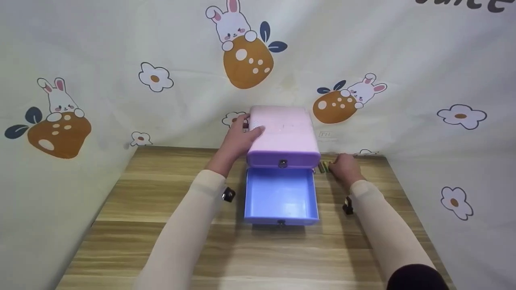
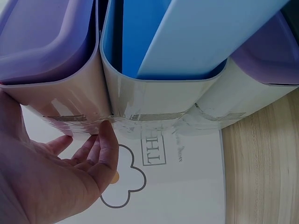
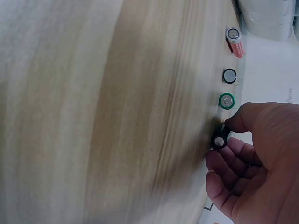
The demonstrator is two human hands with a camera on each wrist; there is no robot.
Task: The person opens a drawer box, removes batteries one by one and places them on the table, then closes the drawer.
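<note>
A small drawer cabinet (image 1: 282, 129) with a pink top stands at the back of the table. My left hand (image 1: 237, 139) grips its upper left side, thumb on top and fingers down the side; in the left wrist view the bent fingers (image 2: 106, 144) touch the pink shell. The blue drawer (image 1: 281, 197) below the shut purple drawer (image 1: 264, 159) is pulled out, its inside bare. Right of the cabinet, my right hand (image 1: 346, 169) pinches a black battery (image 3: 219, 141) between thumb and fingers. Beside it stand a green-rimmed battery (image 3: 226, 101), a black-rimmed battery (image 3: 229, 75) and a red-and-silver battery (image 3: 235, 42).
The wood-grain table (image 1: 161, 225) runs back to a white printed cloth (image 1: 181, 104) with rabbits and flowers, which hangs behind and at both sides. A further purple drawer (image 2: 271, 56) sits in the cabinet's lowest tier. Dark wrist cameras (image 1: 228, 194) jut from the sleeves.
</note>
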